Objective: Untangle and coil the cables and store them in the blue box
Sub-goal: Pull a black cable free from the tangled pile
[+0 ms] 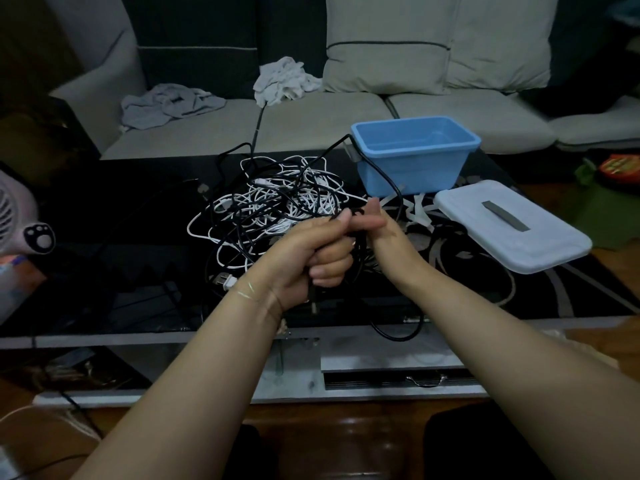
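Coiling a black cable (382, 174), the left hand (311, 251) grips the loops while the right hand (372, 225) pinches the strand, needing slack drawn from the tangle (277, 202) next.

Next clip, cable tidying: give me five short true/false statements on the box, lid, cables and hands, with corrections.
1. The blue plastic box holds coiled cables. False: nothing shows inside it.
2. The pale rectangular lid lies on the table, right of the box. True.
3. The left hand grips a black cable. True.
4. The tangled pile of white and black cables sits on the sofa. False: it lies on the dark glass table.
5. The right hand rests idle on the lid. False: it is at the cable beside the left hand.
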`<state>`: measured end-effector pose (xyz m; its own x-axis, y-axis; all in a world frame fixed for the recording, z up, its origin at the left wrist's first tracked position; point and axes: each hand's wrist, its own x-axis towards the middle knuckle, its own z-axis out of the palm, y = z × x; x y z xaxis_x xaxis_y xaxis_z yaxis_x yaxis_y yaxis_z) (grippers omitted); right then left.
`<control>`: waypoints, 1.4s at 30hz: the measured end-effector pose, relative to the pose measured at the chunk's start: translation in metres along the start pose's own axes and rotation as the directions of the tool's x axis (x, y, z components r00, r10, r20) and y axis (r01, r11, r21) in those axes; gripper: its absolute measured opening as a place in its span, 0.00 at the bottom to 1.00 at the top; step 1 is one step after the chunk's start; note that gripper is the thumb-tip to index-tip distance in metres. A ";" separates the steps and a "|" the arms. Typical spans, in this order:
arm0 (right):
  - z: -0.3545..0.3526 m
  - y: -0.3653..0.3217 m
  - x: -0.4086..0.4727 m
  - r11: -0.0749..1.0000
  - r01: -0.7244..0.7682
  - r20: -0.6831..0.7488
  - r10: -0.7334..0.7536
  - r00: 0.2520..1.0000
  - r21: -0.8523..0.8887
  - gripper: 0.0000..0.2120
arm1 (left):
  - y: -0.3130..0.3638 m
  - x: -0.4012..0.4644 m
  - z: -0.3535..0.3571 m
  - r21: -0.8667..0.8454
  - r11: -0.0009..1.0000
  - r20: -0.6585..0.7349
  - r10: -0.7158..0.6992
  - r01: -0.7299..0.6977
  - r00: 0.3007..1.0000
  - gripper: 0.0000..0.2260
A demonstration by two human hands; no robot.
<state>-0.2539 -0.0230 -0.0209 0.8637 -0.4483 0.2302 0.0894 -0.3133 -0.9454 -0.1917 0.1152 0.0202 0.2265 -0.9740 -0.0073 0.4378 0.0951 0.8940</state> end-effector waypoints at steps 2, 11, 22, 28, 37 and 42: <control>0.000 0.005 0.002 0.996 0.000 -0.019 -0.002 1.000 -0.091 0.24 | 0.004 0.000 0.003 -0.050 0.998 -0.075 0.024 -0.028 0.997 0.19; 0.014 -0.002 -0.004 0.873 0.116 0.059 -0.100 0.993 -0.474 0.09 | 0.020 -0.001 -0.012 -0.218 0.938 -0.299 0.197 -0.268 0.934 0.21; 0.034 -0.013 -0.023 0.590 0.423 0.394 -0.187 0.900 -0.688 0.10 | 0.023 -0.003 -0.020 0.331 0.902 -0.495 0.417 -0.278 0.763 0.19; 0.039 -0.017 -0.028 0.541 0.465 0.428 -0.202 0.881 -0.701 0.13 | 0.013 -0.001 -0.018 0.759 0.651 -0.459 0.505 0.027 0.731 0.05; 0.024 -0.024 -0.022 0.501 0.406 0.370 -0.175 0.912 -0.764 0.18 | 0.006 0.000 -0.028 0.921 0.123 -0.390 0.344 0.370 0.854 0.13; 0.013 -0.025 -0.016 0.470 0.472 0.387 -0.271 0.881 -0.746 0.15 | 0.006 -0.002 -0.022 0.885 0.314 -0.407 0.169 0.343 0.898 0.14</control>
<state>-0.2636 0.0031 -0.0034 0.9288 0.0136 0.3704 0.0796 -0.9833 -0.1635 -0.1700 0.1227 0.0157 0.6316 -0.7743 -0.0383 -0.5549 -0.4861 0.6751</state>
